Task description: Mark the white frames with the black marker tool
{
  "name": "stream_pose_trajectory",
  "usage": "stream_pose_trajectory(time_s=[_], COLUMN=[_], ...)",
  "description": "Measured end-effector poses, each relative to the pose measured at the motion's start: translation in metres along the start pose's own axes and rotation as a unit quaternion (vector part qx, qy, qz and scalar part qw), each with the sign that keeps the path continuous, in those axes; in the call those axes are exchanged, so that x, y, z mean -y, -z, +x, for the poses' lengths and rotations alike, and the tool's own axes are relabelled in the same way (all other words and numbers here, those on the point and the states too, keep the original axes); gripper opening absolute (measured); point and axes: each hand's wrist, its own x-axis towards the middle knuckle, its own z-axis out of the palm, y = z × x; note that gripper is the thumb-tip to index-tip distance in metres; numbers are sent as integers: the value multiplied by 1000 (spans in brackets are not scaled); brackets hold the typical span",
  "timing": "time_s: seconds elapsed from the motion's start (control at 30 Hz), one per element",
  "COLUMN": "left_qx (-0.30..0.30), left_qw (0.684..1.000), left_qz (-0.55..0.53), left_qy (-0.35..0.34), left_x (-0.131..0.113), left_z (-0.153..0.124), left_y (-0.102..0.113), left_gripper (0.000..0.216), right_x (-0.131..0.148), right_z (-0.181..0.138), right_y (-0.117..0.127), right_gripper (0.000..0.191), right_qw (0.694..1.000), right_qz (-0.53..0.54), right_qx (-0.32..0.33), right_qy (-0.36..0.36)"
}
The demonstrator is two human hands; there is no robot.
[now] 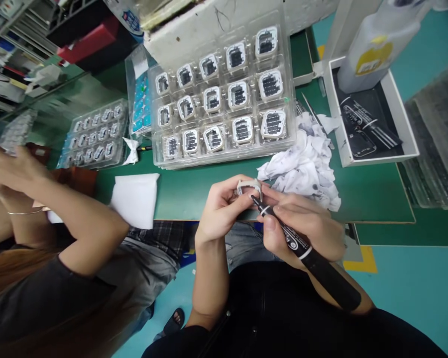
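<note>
Between the thumb and fingers of my left hand (pixel 224 209) is a small whitish square frame (pixel 249 185), held just over the table's front edge. My right hand (pixel 302 223) grips a black marker pen (pixel 306 253); its dark tip is at the frame's near side, close to my left thumb. Whether the tip touches the frame I cannot tell. Beyond my hands a clear plastic tray (pixel 224 158) carries rows of similar square parts with dark insides. Crumpled, stained white cloths (pixel 306 169) lie just past my right hand.
At the right, a white box (pixel 381 159) contains a plastic bottle (pixel 373 49) and another marker (pixel 362 117). A folded white cloth (pixel 135 199) lies left on the green table (pixel 182 194). A co-worker's arms (pixel 78 223) reach in from the left, near a second tray (pixel 97 134).
</note>
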Motion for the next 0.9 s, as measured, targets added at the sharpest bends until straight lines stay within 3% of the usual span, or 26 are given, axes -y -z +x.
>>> stream_pose_trajectory(time_s=[0.13, 0.23, 0.4, 0.47, 0.9], left_qx=[1, -26, -44, -45, -50], left_qw=[999, 995, 988, 986, 990], left_qz=[36, 84, 134, 146, 118], left_qy=[-24, -41, -60, -66, -56], left_x=[0, 0, 0, -1, 1], left_z=[-1, -3, -6, -6, -7], left_y=[-7, -12, -15, -15, -15], left_gripper=[18, 21, 22, 22, 19], right_x=[-2, -2, -1, -1, -3], right_z=[-3, -2, 3, 3, 0], right_y=[-4, -3, 3, 3, -1], right_gripper=[23, 21, 33, 32, 26], right_qw=[999, 998, 997, 997, 998], right_qz=[-41, -50, -46, -52, -37], right_qx=[22, -5, 59, 48, 20], right_qy=[15, 31, 31, 38, 48])
